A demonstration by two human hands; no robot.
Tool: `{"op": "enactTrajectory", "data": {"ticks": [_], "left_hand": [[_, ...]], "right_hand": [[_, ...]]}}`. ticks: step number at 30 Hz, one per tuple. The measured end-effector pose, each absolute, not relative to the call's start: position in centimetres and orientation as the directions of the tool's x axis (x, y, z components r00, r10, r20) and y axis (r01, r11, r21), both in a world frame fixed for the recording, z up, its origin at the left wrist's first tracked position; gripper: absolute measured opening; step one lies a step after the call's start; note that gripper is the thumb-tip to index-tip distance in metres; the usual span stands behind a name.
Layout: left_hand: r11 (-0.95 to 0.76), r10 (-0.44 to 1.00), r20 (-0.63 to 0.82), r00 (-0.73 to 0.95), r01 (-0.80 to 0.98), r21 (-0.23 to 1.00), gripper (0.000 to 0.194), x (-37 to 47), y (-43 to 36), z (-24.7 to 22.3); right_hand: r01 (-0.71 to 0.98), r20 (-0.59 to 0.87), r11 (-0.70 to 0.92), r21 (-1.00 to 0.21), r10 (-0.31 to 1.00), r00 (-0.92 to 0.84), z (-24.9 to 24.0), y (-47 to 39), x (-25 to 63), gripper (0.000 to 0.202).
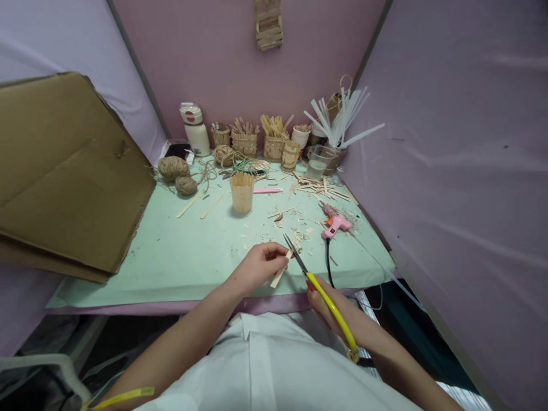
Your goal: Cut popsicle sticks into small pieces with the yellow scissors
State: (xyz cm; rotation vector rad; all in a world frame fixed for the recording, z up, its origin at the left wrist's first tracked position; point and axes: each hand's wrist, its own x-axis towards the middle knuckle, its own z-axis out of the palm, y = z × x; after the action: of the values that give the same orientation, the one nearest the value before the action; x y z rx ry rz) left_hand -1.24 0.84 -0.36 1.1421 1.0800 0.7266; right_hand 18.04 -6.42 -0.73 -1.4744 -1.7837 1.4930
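Note:
Near the table's front edge, my left hand (pixel 266 264) pinches a thin, flat wooden strip (pixel 279 276) between thumb and fingers. My right hand (pixel 326 303) is closed round the yellow handles of a pair of scissors (pixel 302 264). The narrow blades point up and left, beside the upper end of the strip; whether they touch it I cannot tell. Beyond my hands stands a pale cup covered in wooden strips (pixel 242 194). Small wood shavings (pixel 299 234) lie scattered just past the blades.
A pink glue gun (pixel 336 224) with a black cord lies to the right. Balls of twine (pixel 173 168) sit at back left. Stick-filled holders (pixel 245 142) and a white bottle (pixel 197 134) line the back wall. A large cardboard sheet (pixel 72 177) leans at the left.

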Motion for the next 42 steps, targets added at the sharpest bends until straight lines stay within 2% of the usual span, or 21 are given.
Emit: {"op": "enactTrajectory", "data": {"ticks": [8,14,28,35,42], "left_hand": [[0.298,0.888,-0.302,0.346,0.064,0.952,0.015,-1.2,0.8,-0.4],[0.301,0.886,-0.307,0.347,0.071,0.951,0.016,-1.2,0.9,-0.3],[0.313,0.875,-0.317,0.365,0.073,0.947,0.015,-1.4,1.0,-0.3],[0.188,0.941,-0.191,0.280,0.037,0.981,0.018,-2.1,1.3,-0.3],[0.165,0.970,-0.162,0.184,-0.001,0.986,0.022,-2.3,1.4,-0.2]], "right_hand": [[0.458,-0.283,-0.102,-0.883,0.894,-0.346,-1.2,-6.4,18.0,0.035],[0.431,-0.340,-0.178,-0.885,0.878,-0.336,-1.2,-6.6,17.9,0.043],[0.385,-0.329,-0.176,-0.906,0.865,-0.379,-2.4,-6.5,18.6,0.043],[0.413,-0.279,-0.122,-0.903,0.896,-0.345,-2.3,-6.1,18.5,0.053],[0.385,-0.233,-0.081,-0.919,0.901,-0.367,-1.9,-5.8,17.9,0.056]]}}
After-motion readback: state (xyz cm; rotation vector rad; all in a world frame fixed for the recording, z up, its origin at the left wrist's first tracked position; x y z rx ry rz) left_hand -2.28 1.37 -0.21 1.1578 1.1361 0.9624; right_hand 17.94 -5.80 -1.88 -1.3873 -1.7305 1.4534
